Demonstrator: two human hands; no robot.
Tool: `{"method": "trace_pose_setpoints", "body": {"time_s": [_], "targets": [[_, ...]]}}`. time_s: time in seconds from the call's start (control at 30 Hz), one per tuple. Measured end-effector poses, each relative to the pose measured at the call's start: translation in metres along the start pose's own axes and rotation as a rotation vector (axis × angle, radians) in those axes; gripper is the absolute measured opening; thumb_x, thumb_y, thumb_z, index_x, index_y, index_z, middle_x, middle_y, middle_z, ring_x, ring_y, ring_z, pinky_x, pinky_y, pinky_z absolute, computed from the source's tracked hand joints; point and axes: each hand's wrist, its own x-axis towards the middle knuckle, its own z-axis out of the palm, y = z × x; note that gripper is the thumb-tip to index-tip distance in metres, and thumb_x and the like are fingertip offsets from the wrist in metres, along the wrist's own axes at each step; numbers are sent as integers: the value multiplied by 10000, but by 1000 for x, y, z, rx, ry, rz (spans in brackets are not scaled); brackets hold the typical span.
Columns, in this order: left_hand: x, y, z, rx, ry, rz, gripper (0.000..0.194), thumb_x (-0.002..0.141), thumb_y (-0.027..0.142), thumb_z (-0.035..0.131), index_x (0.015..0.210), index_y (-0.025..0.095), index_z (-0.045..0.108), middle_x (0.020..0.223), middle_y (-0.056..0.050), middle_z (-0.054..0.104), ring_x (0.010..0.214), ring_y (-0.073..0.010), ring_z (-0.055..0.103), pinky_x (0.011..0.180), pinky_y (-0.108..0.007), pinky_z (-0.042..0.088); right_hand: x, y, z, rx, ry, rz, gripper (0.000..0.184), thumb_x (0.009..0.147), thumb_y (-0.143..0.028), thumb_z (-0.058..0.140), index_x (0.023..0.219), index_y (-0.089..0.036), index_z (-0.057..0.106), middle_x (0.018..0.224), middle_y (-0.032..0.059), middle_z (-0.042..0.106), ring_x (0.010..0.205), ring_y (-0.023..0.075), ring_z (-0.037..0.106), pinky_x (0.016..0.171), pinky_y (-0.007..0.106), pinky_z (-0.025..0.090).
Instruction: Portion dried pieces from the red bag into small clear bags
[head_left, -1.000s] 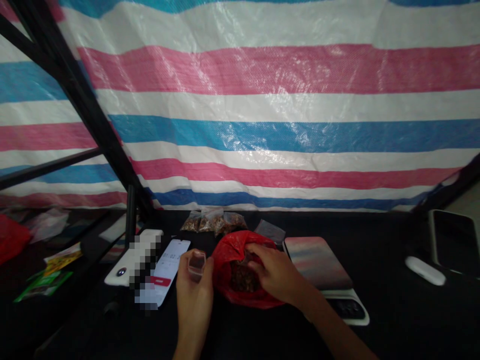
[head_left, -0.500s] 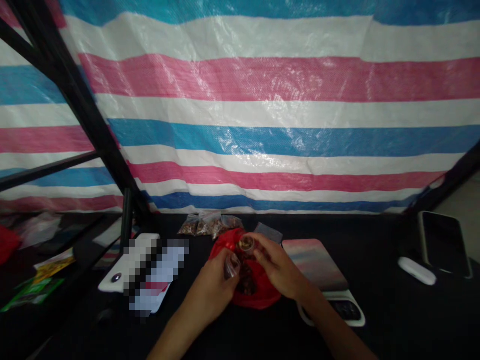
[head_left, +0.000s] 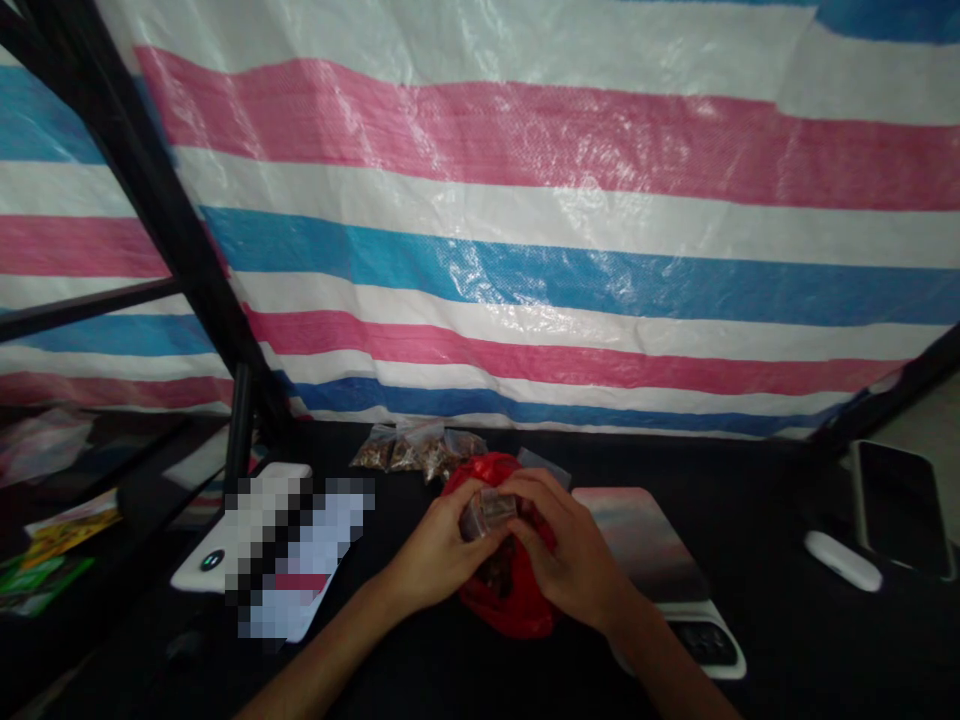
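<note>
1. Pinching a small clear plastic piece (head_left: 488, 512), perhaps a little tub, the fingers of the left hand (head_left: 442, 548) and the right hand (head_left: 574, 555) close on it from either side. They hide most of it, so its exact shape cannot be told.
2. The piece sits just above the gathered top of a red plastic bag (head_left: 504, 605), towards the far side of a black table (head_left: 757, 500). Its longer side appears to run crosswise, slightly tilted, between the two sets of fingertips. Neither hand is clearly nearer: they meet at it.
3. Both hands are curled and gripping, not released. The right hand also lies over the bag's right side, and the left hand's fingers come against its left side. Dark brown pieces (head_left: 495, 575) show in the bag beneath the hands.
4. Beyond the bag, by the table's far edge, lie small clear bags of brown pieces (head_left: 416, 450), with a flat clear bag (head_left: 544, 467) just behind the red bag.
5. To the right stand a kitchen scale (head_left: 645, 540), a white oblong case (head_left: 844, 560) and a black phone (head_left: 900, 510). To the left lies a white object, pixelated beyond naming (head_left: 262, 530). A striped tarpaulin (head_left: 525, 250) hangs behind.
</note>
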Motion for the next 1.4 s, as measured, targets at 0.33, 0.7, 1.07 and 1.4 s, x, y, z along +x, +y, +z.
{"method": "trace_pose_setpoints", "body": {"time_s": [0.33, 0.7, 1.07, 1.4], "targets": [[-16, -5, 7, 76, 72, 8, 214, 851, 227, 668, 1064, 204, 657, 1006, -17, 735, 889, -176, 679, 810, -267, 517, -2, -14, 4, -225, 17, -253, 401, 1006, -147, 426, 1382, -230, 540, 1223, 109, 660, 1132, 224, 634, 953, 370, 546], [-15, -24, 1, 142, 97, 62, 232, 839, 196, 675, 1069, 211, 647, 1027, -20, 730, 935, -181, 680, 839, -270, 509, -3, -16, 8, -237, 26, -224, 262, 1014, -165, 464, 1230, -213, 605, 1152, 105, 679, 1062, 206, 667, 898, 334, 566], [-19, -32, 3, 287, 125, 164, 192, 858, 256, 692, 1042, 207, 667, 954, -36, 743, 875, -197, 687, 813, -293, 515, -1, -12, 7, -207, -13, -70, 226, 1001, -406, 562, 1125, -236, 643, 973, 57, 748, 874, 215, 723, 778, 337, 581], [-14, -18, -1, 220, 182, 44, 172, 919, 334, 647, 1044, 219, 677, 989, -27, 746, 903, -181, 694, 822, -267, 522, -5, -6, 12, -82, 32, -60, 308, 1028, -164, 416, 1281, -263, 561, 1297, 85, 653, 1198, 187, 647, 1011, 349, 549]]}}
